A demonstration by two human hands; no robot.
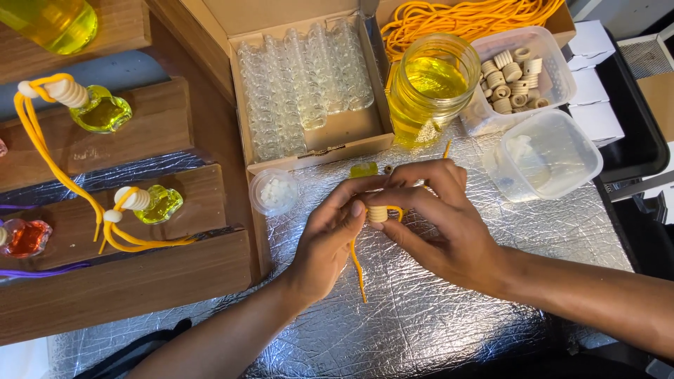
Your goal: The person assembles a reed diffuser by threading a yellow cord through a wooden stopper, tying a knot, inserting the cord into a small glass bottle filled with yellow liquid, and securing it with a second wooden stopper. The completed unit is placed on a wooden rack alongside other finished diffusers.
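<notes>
Head view shows both hands meeting over the foil-covered surface (435, 309), working a ribbed wooden cap (378, 213) onto an orange cord (357, 270). Left hand (326, 245) has its grip pinched on the cap with thumb and fingertips; right hand (439, 217) has its grip closed around the cord's upper loop and the cap's far side. Cord's loose tail hangs down toward the near edge. Just beyond the fingers sits a small yellow-filled bottle (364, 169), and farther off an open jar of yellow liquid (430, 88). A judgement: a tug on the cord could sweep the little bottle over, or a slipping pinch could let the cap slide off the tail. The open jar stands close enough for an elbow or cord swing to spill it.
</notes>
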